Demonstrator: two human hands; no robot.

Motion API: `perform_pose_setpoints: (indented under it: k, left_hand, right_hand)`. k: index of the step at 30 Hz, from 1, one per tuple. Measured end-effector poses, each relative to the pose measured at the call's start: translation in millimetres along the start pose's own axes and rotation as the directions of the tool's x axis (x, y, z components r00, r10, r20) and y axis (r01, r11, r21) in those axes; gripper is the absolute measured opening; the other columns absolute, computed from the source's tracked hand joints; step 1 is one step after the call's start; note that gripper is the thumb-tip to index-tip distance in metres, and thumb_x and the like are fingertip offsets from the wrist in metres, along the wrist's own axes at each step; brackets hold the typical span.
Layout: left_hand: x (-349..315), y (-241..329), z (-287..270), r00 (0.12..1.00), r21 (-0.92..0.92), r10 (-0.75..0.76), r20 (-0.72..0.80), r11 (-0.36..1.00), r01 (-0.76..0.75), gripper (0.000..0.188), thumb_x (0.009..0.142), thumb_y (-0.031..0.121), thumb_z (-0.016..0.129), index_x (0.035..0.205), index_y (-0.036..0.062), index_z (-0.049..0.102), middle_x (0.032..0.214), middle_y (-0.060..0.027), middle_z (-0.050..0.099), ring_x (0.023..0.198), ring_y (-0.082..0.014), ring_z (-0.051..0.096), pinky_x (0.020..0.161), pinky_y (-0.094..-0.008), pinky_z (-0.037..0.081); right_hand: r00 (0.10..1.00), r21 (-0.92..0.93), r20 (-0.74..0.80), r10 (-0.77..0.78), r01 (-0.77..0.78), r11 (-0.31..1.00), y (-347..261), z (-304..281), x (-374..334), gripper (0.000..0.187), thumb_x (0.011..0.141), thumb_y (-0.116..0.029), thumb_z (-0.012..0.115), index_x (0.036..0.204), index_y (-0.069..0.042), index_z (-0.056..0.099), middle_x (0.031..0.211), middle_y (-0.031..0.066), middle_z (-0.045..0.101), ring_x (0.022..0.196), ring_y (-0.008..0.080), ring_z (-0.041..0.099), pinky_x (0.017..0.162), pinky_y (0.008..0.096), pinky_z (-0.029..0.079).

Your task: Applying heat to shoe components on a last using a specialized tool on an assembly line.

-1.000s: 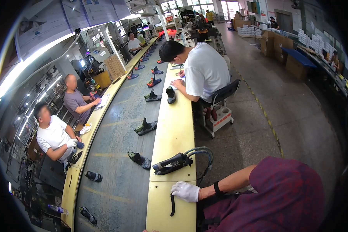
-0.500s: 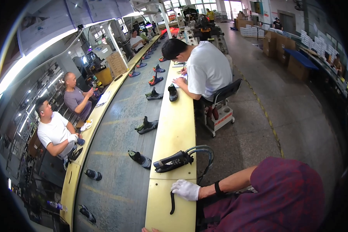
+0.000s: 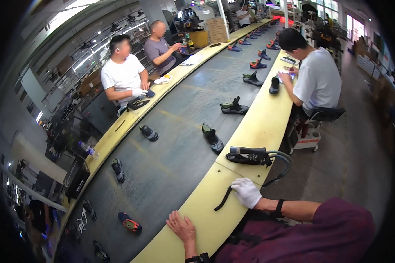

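My bare left hand lies flat on the yellow tabletop, fingers spread and holding nothing. My right hand, in a white glove, rests on the same tabletop to the right. Its fingers are curled over the upper end of a slim black curved strip; the end is hidden under the glove. Beyond the glove lies a black hand-sized device with a grey cylinder and dark hoses hanging past the table edge. Nearest on the belt beyond the tabletop is a dark shoe with a green lining.
The grey conveyor belt carries several shoes, among them a black and orange one. A person in white writes at my tabletop beside a dark shoe. Across the belt stand two people, one gloved hand on a shoe.
The view has swung left and down, bringing my left hand fully into the picture. My right hand stays by the black strip, which lies more slanted in the picture.
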State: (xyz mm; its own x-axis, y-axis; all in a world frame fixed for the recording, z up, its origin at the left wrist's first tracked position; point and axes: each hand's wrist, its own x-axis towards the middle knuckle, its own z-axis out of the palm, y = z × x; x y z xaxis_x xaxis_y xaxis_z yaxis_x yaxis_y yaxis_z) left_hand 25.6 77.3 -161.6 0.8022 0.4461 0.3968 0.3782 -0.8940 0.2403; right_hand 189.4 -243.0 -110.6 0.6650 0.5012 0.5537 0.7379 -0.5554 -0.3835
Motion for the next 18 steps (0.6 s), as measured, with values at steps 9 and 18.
perform_pose_setpoints:
  k: [9,18]
  left_hand:
    - [1.5,1.2,-1.1,1.0,-0.003,0.004,0.005,1.0,-0.004,0.054,0.099,0.028,0.063,0.144,-0.001,0.055,0.148,-0.0198,0.057,0.145,-0.0381,0.047,0.129,-0.0597,0.025]
    - [2.1,0.5,-1.6,1.0,-0.022,-0.008,0.027,1.0,0.008,0.054,0.099,0.026,0.065,0.144,-0.0016,0.054,0.148,-0.0205,0.057,0.146,-0.0394,0.046,0.13,-0.0602,0.024]
  right_hand:
    - [1.0,-0.008,-0.001,0.014,-0.014,1.0,-0.9,-1.1,2.3,0.028,0.083,-0.007,0.078,0.109,-0.007,0.068,0.119,0.0116,0.07,0.118,0.0349,0.067,0.107,0.0495,0.051]
    - [1.0,-0.017,0.012,0.017,-0.017,1.0,0.4,1.2,1.6,0.028,0.083,-0.009,0.077,0.109,-0.008,0.067,0.119,0.0109,0.069,0.12,0.0337,0.065,0.108,0.0493,0.049]
